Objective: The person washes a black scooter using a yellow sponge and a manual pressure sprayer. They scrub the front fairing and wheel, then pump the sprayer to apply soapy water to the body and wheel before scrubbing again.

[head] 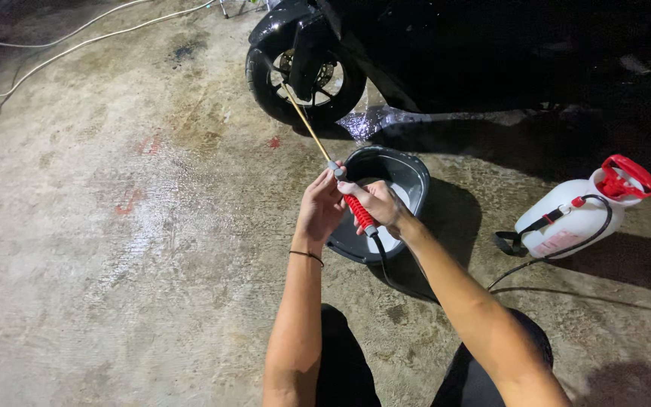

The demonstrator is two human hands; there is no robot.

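Both hands hold a spray wand (312, 128) with a thin brass tube and a red ribbed grip. My right hand (378, 208) wraps the red grip. My left hand (319, 207) closes on the grey collar where the tube joins the grip. The wand's tip points toward the front wheel (304, 74) of a black motorcycle. A black hose (536, 264) runs from the grip's bottom to a white pump sprayer tank (570, 218) with a red handle, standing on the right.
A dark grey plastic basin (404, 169) sits on the wet concrete just beyond my hands. White cables (77, 41) lie across the far left. The black motorcycle body (491, 53) fills the upper right. My knees are at the bottom.
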